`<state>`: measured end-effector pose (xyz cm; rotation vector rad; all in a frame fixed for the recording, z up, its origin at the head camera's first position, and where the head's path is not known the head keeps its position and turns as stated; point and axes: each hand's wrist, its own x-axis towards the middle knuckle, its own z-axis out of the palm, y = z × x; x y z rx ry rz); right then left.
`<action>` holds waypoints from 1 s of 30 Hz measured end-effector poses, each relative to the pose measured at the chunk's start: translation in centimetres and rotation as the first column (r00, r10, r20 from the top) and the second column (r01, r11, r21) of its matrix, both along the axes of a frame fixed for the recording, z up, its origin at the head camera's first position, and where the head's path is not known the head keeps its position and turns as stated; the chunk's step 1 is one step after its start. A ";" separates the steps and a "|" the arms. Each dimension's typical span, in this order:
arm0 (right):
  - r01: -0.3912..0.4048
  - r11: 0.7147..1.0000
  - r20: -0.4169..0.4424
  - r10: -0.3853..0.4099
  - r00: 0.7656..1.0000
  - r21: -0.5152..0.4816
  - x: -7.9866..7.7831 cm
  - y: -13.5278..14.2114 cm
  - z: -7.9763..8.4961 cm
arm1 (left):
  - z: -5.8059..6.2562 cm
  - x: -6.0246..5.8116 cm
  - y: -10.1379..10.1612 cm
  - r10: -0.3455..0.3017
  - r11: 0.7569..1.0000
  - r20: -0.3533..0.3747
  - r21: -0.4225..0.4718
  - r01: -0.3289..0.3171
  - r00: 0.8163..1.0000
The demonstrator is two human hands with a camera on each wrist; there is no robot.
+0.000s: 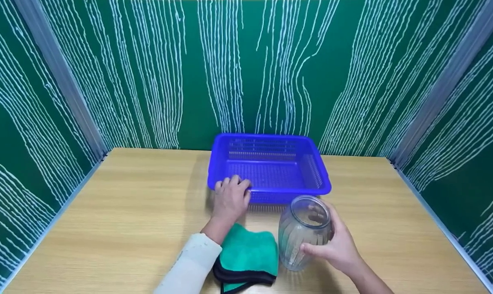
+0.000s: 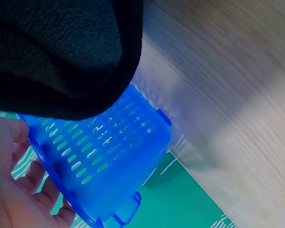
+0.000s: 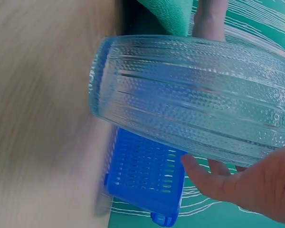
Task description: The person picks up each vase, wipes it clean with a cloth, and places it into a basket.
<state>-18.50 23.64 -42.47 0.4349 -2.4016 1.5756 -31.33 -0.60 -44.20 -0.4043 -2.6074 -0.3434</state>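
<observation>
My left hand (image 1: 231,199) grips the near rim of a blue plastic basket (image 1: 307,190), its fingers over the edge and thumb on the outer side. In the left wrist view the hand (image 2: 14,185) shows at that rim, beside the slotted basket wall (image 2: 133,137). My right hand (image 1: 338,245) holds a clear ribbed glass jar (image 1: 291,241) round its side, open mouth up, just in front of the basket's right corner. The right wrist view shows the jar (image 3: 190,95) large, with the right hand's fingers (image 3: 204,183) along its wall.
A folded green cloth (image 1: 250,253) with black edging lies on the wooden table (image 1: 128,220), between my left forearm and the jar. Behind the basket rises a green wall (image 1: 254,69) with white wavy lines; metal posts (image 1: 63,69) stand at the corners.
</observation>
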 end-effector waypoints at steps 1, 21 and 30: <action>-0.017 1.000 -0.007 0.017 1.000 -0.008 0.0 0.0 -0.1 | 0.0 0.0 0.0 -0.002 1.000 -0.002 0.001 0.002 1.000; -0.021 0.994 0.066 0.028 0.997 -0.105 -0.1 -0.7 0.1 | 0.6 0.2 -0.5 0.001 1.000 -0.078 0.018 0.000 0.997; 0.066 0.984 0.048 -0.059 0.997 -0.164 0.1 -1.2 -0.3 | -0.1 -0.1 -0.7 -0.018 0.999 -0.106 0.026 0.021 0.994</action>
